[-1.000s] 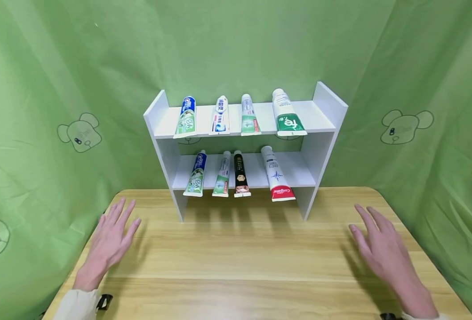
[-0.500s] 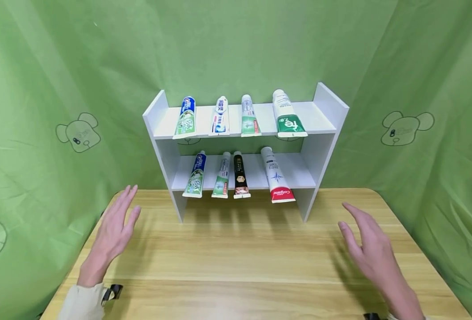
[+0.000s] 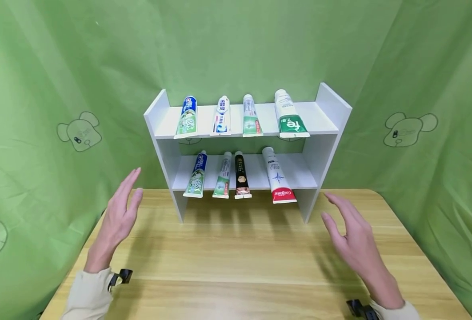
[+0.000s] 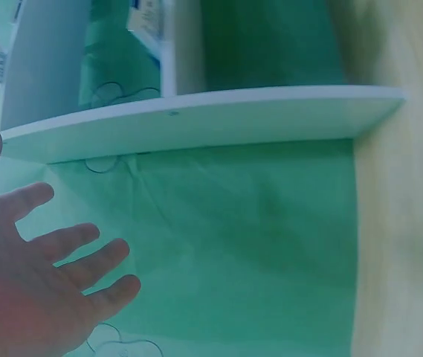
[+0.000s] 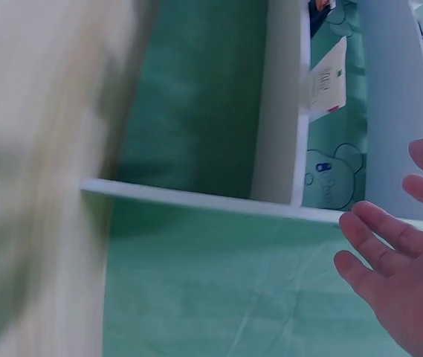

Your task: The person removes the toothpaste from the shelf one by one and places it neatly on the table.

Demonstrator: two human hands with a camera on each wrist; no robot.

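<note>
A white two-tier shelf stands at the back of the wooden table. Several toothpaste tubes lie on each tier, among them a green-ended tube on top and a red-ended Colgate tube below. My left hand hovers above the table left of the shelf, fingers straight, holding nothing. My right hand hovers right of the shelf, fingers straight and empty. The left wrist view shows the left hand spread before the shelf's side panel. In the right wrist view the right hand sits beside the shelf.
Green cloth with bear prints hangs behind and on both sides of the table. The table's front half bears nothing between my two arms. Each sleeve carries a black wrist mount.
Both hands have lifted off the table and moved forward and inward toward the shelf. The shelf and tubes have not moved.
</note>
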